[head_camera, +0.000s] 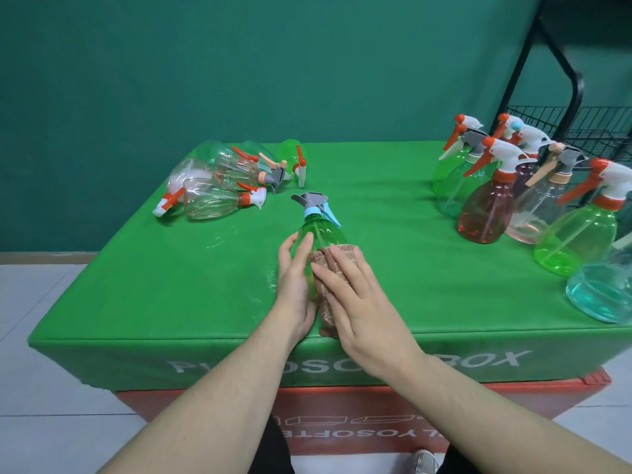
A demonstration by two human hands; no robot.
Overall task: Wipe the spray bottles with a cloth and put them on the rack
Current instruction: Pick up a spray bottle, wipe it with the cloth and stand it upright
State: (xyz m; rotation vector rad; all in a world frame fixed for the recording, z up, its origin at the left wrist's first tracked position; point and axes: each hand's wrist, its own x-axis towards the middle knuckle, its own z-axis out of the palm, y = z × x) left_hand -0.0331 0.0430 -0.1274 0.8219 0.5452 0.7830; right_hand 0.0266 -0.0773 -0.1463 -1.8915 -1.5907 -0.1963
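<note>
A green spray bottle [319,230] with a grey head and blue trigger stands near the front middle of the green box top. My left hand [294,278] grips its left side, fingers curved round the body. A brown cloth [328,268] lies against the bottle's right side, and my right hand [355,302] presses it there with straight fingers. The bottle's lower part is hidden by hands and cloth.
Several spray bottles [222,186] lie on their sides at the back left of the green box [136,302]. Several more bottles [492,206] stand upright along the right side. A black wire rack [581,128] stands beyond the right corner.
</note>
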